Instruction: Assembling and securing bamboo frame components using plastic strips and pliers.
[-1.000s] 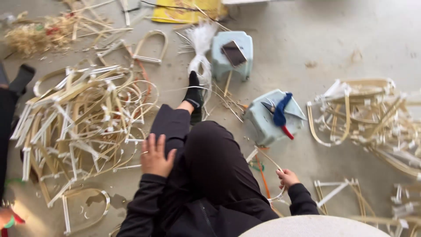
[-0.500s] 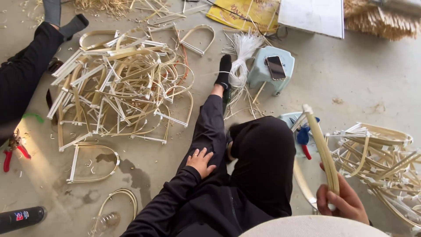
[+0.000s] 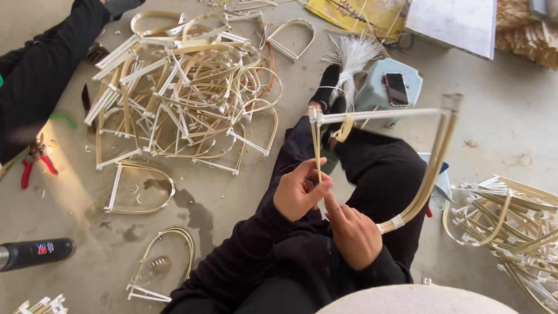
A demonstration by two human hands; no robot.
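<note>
1. A bent bamboo frame (image 3: 433, 168), an arch closed by a straight white bar across its far end, is held up over the person's lap, in the middle of the view.
2. The left hand (image 3: 299, 195) is closed around one thin upright leg of the frame, thumb and fingers pinching it.
3. The right hand (image 3: 351, 232) sits just beside the left, nearer the viewer. Its fingers point up toward the same leg, and the curved end of the frame, bound with white tape, lies just right of it. Whether it grips the frame cannot be told.
4. Both arms wear black sleeves, and the legs below are in black trousers (image 3: 381, 174).
5. Just beyond the frame stands a pale blue stool (image 3: 378, 93) with a phone (image 3: 396, 88) lying on it, and a bundle of white strips (image 3: 351, 58) beside it.
6. To the far left lies a large heap of finished frames (image 3: 180, 93) on the concrete floor (image 3: 232, 203).
7. A smaller stack of frames (image 3: 511, 215) lies to the right.
8. Red-handled pliers (image 3: 35, 166) lie at the left edge, and a black canister (image 3: 35, 253) at the near left.
</note>
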